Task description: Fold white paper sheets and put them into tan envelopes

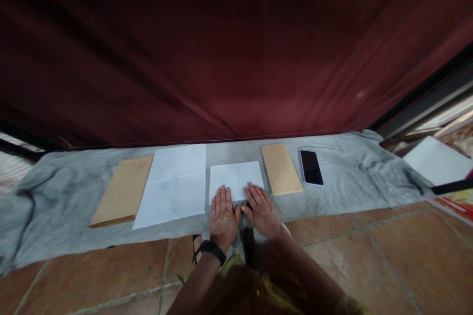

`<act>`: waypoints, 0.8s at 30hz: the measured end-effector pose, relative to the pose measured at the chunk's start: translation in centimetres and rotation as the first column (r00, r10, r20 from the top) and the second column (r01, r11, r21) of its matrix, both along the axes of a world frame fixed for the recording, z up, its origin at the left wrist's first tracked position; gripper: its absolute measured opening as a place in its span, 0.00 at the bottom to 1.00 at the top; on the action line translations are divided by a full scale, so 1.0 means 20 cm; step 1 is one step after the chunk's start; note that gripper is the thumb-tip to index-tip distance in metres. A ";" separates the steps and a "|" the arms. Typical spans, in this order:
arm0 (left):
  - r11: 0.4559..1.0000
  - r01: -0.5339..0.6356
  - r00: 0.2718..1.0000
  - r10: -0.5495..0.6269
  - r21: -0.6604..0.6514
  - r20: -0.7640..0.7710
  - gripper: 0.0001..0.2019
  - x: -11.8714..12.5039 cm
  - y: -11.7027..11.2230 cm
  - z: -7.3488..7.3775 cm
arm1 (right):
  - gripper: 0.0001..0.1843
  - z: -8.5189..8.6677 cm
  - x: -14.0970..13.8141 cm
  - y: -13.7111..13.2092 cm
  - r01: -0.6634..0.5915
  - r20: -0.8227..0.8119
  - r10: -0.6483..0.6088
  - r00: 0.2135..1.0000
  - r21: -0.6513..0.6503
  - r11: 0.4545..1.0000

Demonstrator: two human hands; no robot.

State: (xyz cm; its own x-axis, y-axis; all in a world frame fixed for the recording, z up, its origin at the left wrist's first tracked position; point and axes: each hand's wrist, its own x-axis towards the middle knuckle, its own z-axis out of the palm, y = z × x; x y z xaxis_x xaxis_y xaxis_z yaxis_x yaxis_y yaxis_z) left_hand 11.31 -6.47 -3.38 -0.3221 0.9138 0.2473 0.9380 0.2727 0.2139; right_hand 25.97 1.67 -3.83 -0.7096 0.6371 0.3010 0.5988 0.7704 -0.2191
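Observation:
A white sheet of paper [234,175], apparently folded, lies flat in front of me on a grey cloth. My left hand [223,214] rests flat with its fingers over the paper's near left edge; a dark band circles that wrist. Over the near right part lies my right hand [261,209], palm down, fingers stretched out. The two thumbs come close together between the hands. To the left is a larger white sheet [173,182] with faint creases. A brown envelope [281,168] sits just right of the folded paper.
A stack of brown envelopes [123,189] lies at the far left of the grey cloth [351,172]. Right of the single envelope is a phone [311,167] with a dark screen. A dark red curtain [236,59] hangs behind. Tiled floor [351,256] shows in front.

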 end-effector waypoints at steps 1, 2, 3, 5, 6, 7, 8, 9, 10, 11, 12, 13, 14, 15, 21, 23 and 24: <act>1.000 -0.004 1.000 0.004 0.005 0.003 0.32 -0.01 -0.01 0.00 | 0.33 0.00 0.02 0.00 -0.003 0.006 0.003 1.000 0.004 1.000; 1.000 -0.007 1.000 0.007 0.012 0.005 0.33 -0.01 -0.02 0.00 | 0.34 0.00 0.04 0.00 -0.003 0.012 0.003 1.000 0.006 1.000; 1.000 -0.010 1.000 0.010 0.018 0.006 0.33 -0.02 -0.03 0.00 | 0.34 -0.01 0.06 0.00 -0.003 0.018 0.003 1.000 0.005 1.000; 1.000 -0.015 1.000 0.014 0.024 0.008 0.34 -0.03 -0.05 -0.01 | 0.35 -0.01 0.09 0.00 0.005 0.034 -0.005 0.999 0.001 1.000; 1.000 -0.017 1.000 0.017 0.024 0.009 0.35 -0.03 -0.06 0.00 | 0.36 -0.01 0.11 0.00 0.010 0.042 -0.010 0.999 0.000 1.000; 1.000 -0.021 1.000 0.021 0.021 0.009 0.35 -0.03 -0.07 0.00 | 0.36 -0.01 0.12 0.00 0.011 0.051 -0.011 0.999 -0.001 1.000; 1.000 -0.025 1.000 0.025 0.017 0.009 0.36 -0.03 -0.07 0.00 | 0.36 -0.01 0.12 0.00 0.011 0.060 -0.011 0.998 0.000 1.000; 0.999 -0.034 0.999 0.034 0.014 0.009 0.36 -0.02 -0.07 0.01 | 0.36 -0.01 0.13 0.00 0.012 0.068 -0.012 0.998 0.001 1.000; 0.999 -0.045 0.999 0.045 0.014 0.009 0.35 -0.01 -0.06 0.02 | 0.35 -0.01 0.13 0.00 0.012 0.075 -0.012 0.997 0.003 1.000; 0.999 -0.052 0.999 0.052 0.014 0.010 0.35 0.00 -0.05 0.03 | 0.35 -0.01 0.13 0.00 0.011 0.079 -0.011 0.997 0.004 1.000; 0.999 -0.046 0.999 0.046 0.014 0.012 0.33 0.02 -0.04 0.04 | 0.35 -0.01 0.13 -0.01 0.011 0.081 -0.012 0.997 0.004 1.000; 1.000 -0.024 1.000 0.023 0.013 0.018 0.32 0.04 -0.02 0.05 | 0.35 -0.01 0.13 -0.01 0.013 0.079 -0.013 0.997 0.003 1.000; 1.000 0.021 0.999 -0.021 0.008 0.027 0.31 0.06 -0.01 0.06 | 0.34 -0.01 0.13 -0.01 0.014 0.077 -0.014 0.997 0.002 1.000; 0.997 0.077 0.996 -0.077 0.000 0.039 0.30 0.08 0.01 0.07 | 0.34 -0.01 0.13 -0.01 0.013 0.077 -0.013 0.997 0.000 1.000; 0.976 0.211 0.975 -0.206 -0.060 0.081 0.28 0.10 0.03 0.04 | 0.33 -0.02 0.14 0.00 0.004 0.099 -0.003 0.995 -0.009 1.000; 0.971 0.227 0.972 -0.223 -0.068 0.068 0.29 0.08 0.02 0.03 | 0.32 -0.02 0.14 0.00 0.006 0.098 -0.004 0.995 -0.017 1.000; 0.971 0.231 0.972 -0.227 -0.068 0.061 0.30 0.08 0.01 0.03 | 0.32 -0.02 0.14 0.00 0.008 0.095 -0.005 0.995 -0.024 1.000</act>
State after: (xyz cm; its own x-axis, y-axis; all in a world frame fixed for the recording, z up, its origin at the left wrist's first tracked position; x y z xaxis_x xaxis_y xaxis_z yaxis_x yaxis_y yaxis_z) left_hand 12.84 -6.27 -2.85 -0.1129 0.9799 0.1644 0.9653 0.0690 0.2517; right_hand 28.79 1.74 -4.28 -0.7302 0.6480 0.2166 0.6227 0.7616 -0.1795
